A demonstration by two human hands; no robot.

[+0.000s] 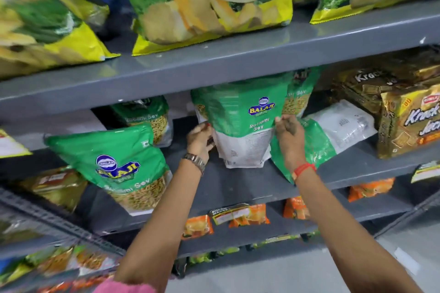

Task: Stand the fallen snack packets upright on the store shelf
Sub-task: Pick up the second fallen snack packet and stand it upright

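A green and white Balaji Ratlami Sev packet [242, 121] stands upright on the grey middle shelf [240, 185]. My left hand [201, 139] grips its left edge and my right hand [289, 137] pinches its right edge. A second packet [333, 135] lies tilted on its back just to the right, partly behind my right wrist. Another green packet [114, 164] leans at the front left of the same shelf. Two more green packets [147, 119] [298, 95] stand further back.
Brown and gold Krack Jack biscuit packs [404, 116] fill the shelf's right end. Large chip bags [204, 2] sit on the shelf above. Orange packets [240, 215] lie on the shelf below. A perforated grey upright [47, 219] runs diagonally at the lower left.
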